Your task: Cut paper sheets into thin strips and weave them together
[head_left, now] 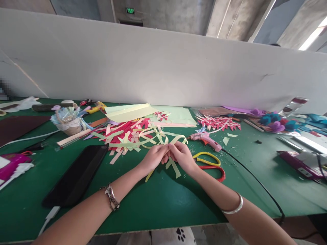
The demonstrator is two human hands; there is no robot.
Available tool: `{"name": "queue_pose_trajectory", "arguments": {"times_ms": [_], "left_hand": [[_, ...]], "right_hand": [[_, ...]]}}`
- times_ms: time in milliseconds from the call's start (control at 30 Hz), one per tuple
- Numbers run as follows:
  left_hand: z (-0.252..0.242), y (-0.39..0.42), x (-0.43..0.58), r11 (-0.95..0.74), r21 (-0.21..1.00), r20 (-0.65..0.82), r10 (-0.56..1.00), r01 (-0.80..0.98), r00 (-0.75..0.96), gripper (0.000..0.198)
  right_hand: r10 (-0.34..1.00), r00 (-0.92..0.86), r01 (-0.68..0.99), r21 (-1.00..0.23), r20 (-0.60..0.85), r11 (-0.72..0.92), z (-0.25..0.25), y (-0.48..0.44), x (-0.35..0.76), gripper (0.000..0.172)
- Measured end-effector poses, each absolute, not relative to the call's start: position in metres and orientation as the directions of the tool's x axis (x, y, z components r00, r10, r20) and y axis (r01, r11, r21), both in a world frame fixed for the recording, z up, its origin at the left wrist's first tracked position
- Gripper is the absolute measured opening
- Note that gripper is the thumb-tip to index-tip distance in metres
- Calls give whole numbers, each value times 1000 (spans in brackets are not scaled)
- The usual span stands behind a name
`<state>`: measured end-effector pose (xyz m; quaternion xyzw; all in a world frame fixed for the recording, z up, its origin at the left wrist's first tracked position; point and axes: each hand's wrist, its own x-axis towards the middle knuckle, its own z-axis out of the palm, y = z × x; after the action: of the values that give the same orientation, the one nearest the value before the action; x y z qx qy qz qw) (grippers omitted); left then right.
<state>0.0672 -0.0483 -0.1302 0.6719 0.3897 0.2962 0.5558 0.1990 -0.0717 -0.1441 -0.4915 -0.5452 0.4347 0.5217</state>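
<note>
Between the forearms (127,185) the green tabletop (160,207) offers passage; scissors (209,166) and glue gun (208,139) obstruct the right.

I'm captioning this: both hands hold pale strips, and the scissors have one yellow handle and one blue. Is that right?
Not blue: the head view shows scissors with one yellow handle and one red. The left hand and right hand hold pale strips.

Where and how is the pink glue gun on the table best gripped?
Probably by its handle, coming from the right. The pink glue gun lies on its side, its handle angling right and toward the person, while the nozzle points left. The black cord leaves the handle's end, so the grip should stop just short of it.
</note>
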Motion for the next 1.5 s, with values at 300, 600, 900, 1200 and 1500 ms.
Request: {"name": "queue_pose_trajectory", "arguments": {"times_ms": [300, 600, 900, 1200, 1500], "left_hand": [[-128, -47, 65, -51, 984, -30, 896, 168, 444, 43], [-134, -46, 67, -67, 982, -36, 849, 174, 528, 46], [-131, -47, 64, -118, 977, 28, 898, 177, 440, 44], [-132, -45, 64, -153, 971, 36, 851, 183, 523, 46], [-135, -51, 65, -272, 936, 141, 872, 223, 469, 45]], "right_hand": [[989, 49, 121, -984, 136, 129, -141, -74, 199, 44], [983, 107, 118, -984, 148, 135, -145, -72, 201, 40], [985, 58, 242, -959, 162, 144, -140, -78, 197, 46], [976, 126, 153, -975, 179, 159, -139, -76, 200, 43], [985, 1, 155, -973, 171, 169, -141, -76, 195, 39]]}}
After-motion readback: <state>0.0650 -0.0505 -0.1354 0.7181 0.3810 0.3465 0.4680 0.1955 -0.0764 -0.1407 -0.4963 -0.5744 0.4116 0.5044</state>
